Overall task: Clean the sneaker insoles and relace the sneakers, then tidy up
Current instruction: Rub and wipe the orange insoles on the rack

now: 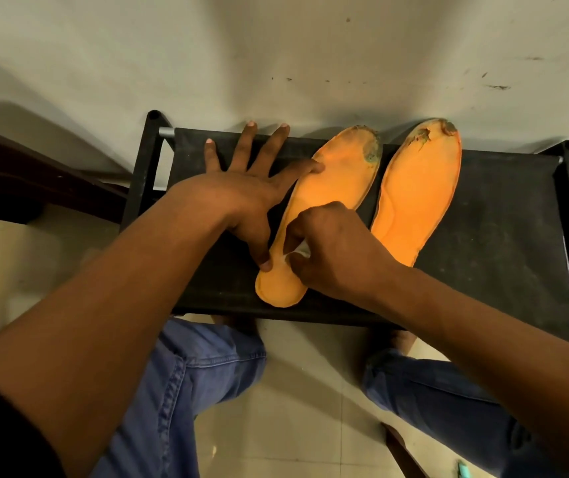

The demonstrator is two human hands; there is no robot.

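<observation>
Under the right hand's (331, 250) grip sits a small white cloth (298, 251), pale against the bright orange insole (328, 191) it rests on. That insole turns dirty grey-green at the toe end, far from the grip. The second insole (417, 198), just right of the grip, is the same orange, with a brown and greenish worn patch at its toe. Both lie on a black fabric surface (504, 215) with a black frame, dusted with faint grey speckles. Below the grip show blue denim jeans (190, 384) and cream floor tiles (293, 408). Beyond stands an off-white wall (276, 46) with dark flecks.
</observation>
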